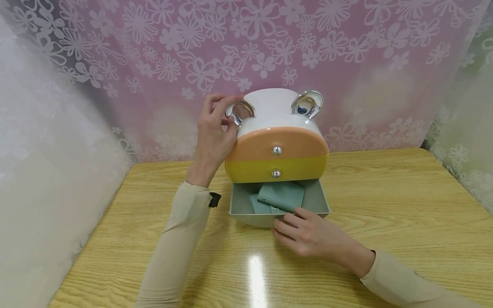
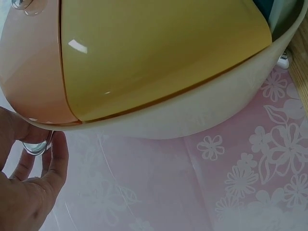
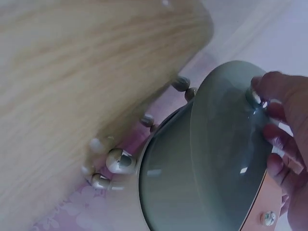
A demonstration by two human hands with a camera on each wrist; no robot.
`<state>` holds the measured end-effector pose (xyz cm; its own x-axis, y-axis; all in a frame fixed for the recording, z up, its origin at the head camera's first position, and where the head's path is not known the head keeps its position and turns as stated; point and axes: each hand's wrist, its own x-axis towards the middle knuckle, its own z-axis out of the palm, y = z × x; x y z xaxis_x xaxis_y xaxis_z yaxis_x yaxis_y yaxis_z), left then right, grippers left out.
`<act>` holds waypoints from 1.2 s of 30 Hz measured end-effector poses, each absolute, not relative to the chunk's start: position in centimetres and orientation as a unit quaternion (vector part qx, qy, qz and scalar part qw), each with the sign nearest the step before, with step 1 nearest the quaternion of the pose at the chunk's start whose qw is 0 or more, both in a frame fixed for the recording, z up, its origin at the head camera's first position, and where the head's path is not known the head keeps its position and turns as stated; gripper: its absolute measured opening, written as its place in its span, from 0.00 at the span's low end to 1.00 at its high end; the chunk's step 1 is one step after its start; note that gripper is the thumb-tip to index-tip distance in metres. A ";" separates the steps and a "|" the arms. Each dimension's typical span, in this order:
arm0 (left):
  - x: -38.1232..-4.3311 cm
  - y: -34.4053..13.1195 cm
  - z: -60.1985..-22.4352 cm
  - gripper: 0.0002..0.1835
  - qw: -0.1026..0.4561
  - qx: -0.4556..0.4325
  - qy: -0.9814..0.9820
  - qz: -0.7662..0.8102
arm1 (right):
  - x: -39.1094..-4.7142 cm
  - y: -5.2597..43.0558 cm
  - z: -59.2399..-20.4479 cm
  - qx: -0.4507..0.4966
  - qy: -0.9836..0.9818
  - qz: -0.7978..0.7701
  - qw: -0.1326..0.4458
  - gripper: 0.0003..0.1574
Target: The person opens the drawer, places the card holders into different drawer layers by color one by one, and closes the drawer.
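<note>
A small drawer chest [image 1: 277, 107] with a white body and two silvery ears stands on the table. My left hand [image 1: 215, 132] grips its left ear [image 1: 248, 108] between thumb and fingers, also seen in the left wrist view. The lowest, grey-green drawer [image 1: 250, 219] is pulled out. My right hand [image 1: 308, 234] is at its front, thumb and fingers pinching the round metal knob [image 3: 252, 98], as the right wrist view shows. Inside that drawer lie folded teal pieces with snap studs, like a small wallet [image 1: 284, 194]. The orange drawer [image 1: 250, 147] and yellow drawer [image 1: 248, 171] above are closed.
The chest rests on a wood-grain table [image 1: 385, 205], on ball-shaped metal feet [image 3: 120, 161]. Behind the table hangs a pink curtain [image 1: 215, 47] with white flowers. Pale cloth [image 1: 50, 162] hangs along the left side. The right ear [image 1: 308, 105] is untouched.
</note>
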<state>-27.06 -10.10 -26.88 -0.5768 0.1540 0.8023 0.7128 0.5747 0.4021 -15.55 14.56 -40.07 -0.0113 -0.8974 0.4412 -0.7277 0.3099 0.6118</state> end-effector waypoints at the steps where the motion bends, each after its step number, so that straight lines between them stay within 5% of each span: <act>1: -27.0 -10.1 -26.9 0.23 0.372 -0.269 -0.805 -0.375 | -15.5 14.5 -40.1 0.575 -0.705 -0.107 0.402 0.26; 36: -26.8 -9.9 -26.8 0.23 0.371 -0.263 -0.804 -0.383 | -15.3 13.6 -40.5 0.484 -0.748 -0.082 0.447 0.31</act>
